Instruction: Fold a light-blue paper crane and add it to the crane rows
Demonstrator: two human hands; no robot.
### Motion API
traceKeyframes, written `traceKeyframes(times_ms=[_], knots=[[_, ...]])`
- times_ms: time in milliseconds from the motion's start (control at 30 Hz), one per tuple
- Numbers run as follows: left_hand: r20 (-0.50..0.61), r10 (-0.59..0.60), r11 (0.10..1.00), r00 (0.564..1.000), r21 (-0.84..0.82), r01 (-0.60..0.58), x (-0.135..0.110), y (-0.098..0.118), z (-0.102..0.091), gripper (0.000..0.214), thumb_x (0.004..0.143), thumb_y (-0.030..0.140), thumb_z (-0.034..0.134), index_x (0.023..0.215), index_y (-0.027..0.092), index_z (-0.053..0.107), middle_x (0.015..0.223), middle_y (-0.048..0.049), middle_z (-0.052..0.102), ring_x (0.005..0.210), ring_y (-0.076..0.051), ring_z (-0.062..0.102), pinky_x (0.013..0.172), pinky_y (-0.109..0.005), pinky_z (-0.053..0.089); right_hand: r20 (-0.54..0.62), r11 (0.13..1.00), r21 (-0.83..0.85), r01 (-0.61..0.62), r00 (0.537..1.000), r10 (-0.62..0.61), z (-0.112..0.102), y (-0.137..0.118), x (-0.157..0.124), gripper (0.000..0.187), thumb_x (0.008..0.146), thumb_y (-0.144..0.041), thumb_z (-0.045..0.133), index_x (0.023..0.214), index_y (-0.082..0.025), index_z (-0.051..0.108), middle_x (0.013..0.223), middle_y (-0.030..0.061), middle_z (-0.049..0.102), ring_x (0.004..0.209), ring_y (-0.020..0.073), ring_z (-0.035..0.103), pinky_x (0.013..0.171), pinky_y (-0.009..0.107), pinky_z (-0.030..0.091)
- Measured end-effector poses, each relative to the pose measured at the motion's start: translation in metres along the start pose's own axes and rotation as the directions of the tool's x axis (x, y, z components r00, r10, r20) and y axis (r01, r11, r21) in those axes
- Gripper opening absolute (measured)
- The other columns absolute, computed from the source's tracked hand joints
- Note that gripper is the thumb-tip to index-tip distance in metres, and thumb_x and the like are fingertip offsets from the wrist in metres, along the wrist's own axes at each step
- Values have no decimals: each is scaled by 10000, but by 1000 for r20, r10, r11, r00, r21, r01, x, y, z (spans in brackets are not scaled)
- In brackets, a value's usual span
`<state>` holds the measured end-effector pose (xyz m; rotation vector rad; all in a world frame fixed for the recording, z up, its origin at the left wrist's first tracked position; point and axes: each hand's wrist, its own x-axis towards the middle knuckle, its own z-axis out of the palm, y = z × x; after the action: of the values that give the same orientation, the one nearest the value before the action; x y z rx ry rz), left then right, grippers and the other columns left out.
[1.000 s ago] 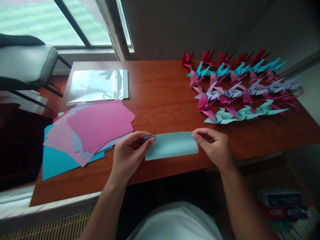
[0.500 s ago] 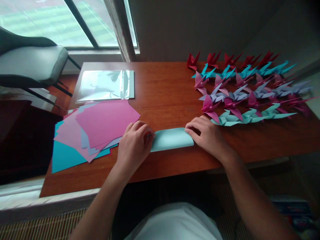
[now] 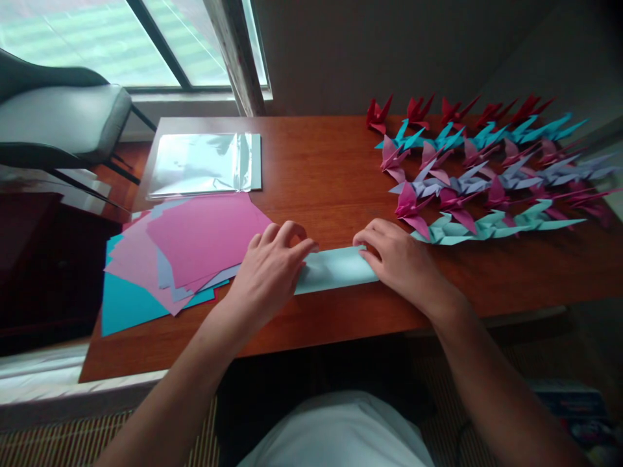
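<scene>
- Left hand (image 3: 271,264): over green paper's (image 3: 335,269) left end, can't tell if fingers grip
- Right hand (image 3: 402,263): fingers clamped on paper edge
- Loose sheets (image 3: 207,240) left of left fingers

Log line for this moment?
left hand: at paper, left end; right hand: at paper, right end; paper: pale green; sheets: table left; birds: right

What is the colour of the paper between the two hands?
The paper is plain, pale mint green, best seen in the head view.
</scene>
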<state>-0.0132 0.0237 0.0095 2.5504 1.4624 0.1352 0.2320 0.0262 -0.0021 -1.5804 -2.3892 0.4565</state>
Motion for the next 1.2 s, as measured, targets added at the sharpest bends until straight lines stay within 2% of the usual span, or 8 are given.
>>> traceKeyframes(times_ms=[100, 167, 233, 333, 467, 567, 900, 1200], knots=[[67, 104, 995, 992, -5, -104, 5, 3, -5, 323, 912, 106, 582, 1104, 317, 732, 1188, -64, 633, 1034, -283, 547, 854, -413, 460, 73, 999, -27, 22, 997, -20, -2, -11, 7, 225, 906, -36, 542, 903, -202, 694, 951, 54, 686, 956, 213, 629, 828, 326, 454], [93, 128, 992, 987, -6, -128, 9, 7, -8, 271, 923, 125, 577, 1064, 283, 745, 1131, -77, 649, 1002, -278, 552, 846, -409, 458, 90, 997, -78, 0, 996, 7, -3, -18, 11, 165, 912, -98, 578, 881, -198, 705, 918, 66, 693, 929, 225, 631, 807, 337, 457], [112, 112, 994, 987, -4, -112, 13, 12, -10, 205, 931, 162, 586, 1020, 242, 752, 1071, -95, 658, 984, -283, 557, 841, -413, 462, 96, 989, -144, -33, 994, 47, -3, -24, 14, 67, 901, -209, 657, 860, -187, 707, 904, 85, 693, 904, 245, 631, 768, 348, 457], [121, 57, 998, 991, 1, -58, 17, 20, -8, 153, 937, 199, 600, 975, 193, 748, 1019, -113, 662, 983, -296, 567, 843, -419, 472, 102, 976, -207, -69, 991, 91, -2, -32, 17, 138, 880, -306, 720, 859, -171, 698, 920, 107, 695, 896, 260, 633, 732, 351, 451], [96, 81, 996, 992, -49, -76, 18, 26, 1, 163, 954, 142, 553, 968, 168, 714, 1006, -101, 654, 953, -264, 590, 825, -378, 490, 116, 981, -180, -68, 989, 90, 2, -40, 16, 42, 922, -212, 658, 918, -175, 676, 936, 94, 699, 918, 247, 635, 731, 337, 440], [64, 99, 986, 993, -142, -89, 14, 28, 8, 225, 965, 85, 503, 1017, 181, 699, 1002, -73, 647, 917, -221, 599, 820, -336, 497, 131, 987, -152, -59, 988, 79, 6, -46, 14, 161, 953, -94, 535, 900, -180, 661, 930, 82, 694, 908, 222, 630, 737, 324, 428], [37, -51, 995, 998, -85, 53, -5, 55, 16, 263, 916, 92, 507, 1133, 158, 641, 1144, -117, 632, 1069, -286, 570, 927, -424, 519, 15, 983, -138, -119, 992, 122, 19, -59, -12, 135, 941, -125, 536, 1017, -176, 635, 1049, 119, 674, 1011, 281, 572, 830, 381, 421], [-101, -130, 991, 986, -42, 126, -19, 72, 30, 272, 941, 197, 518, 1197, 163, 606, 1233, -135, 627, 1125, -311, 576, 933, -432, 513, -90, 975, -191, -112, 991, 96, 32, -66, -32, 222, 972, -248, 531, 1166, -171, 604, 1197, 144, 657, 1057, 305, 541, 851, 432, 398]])
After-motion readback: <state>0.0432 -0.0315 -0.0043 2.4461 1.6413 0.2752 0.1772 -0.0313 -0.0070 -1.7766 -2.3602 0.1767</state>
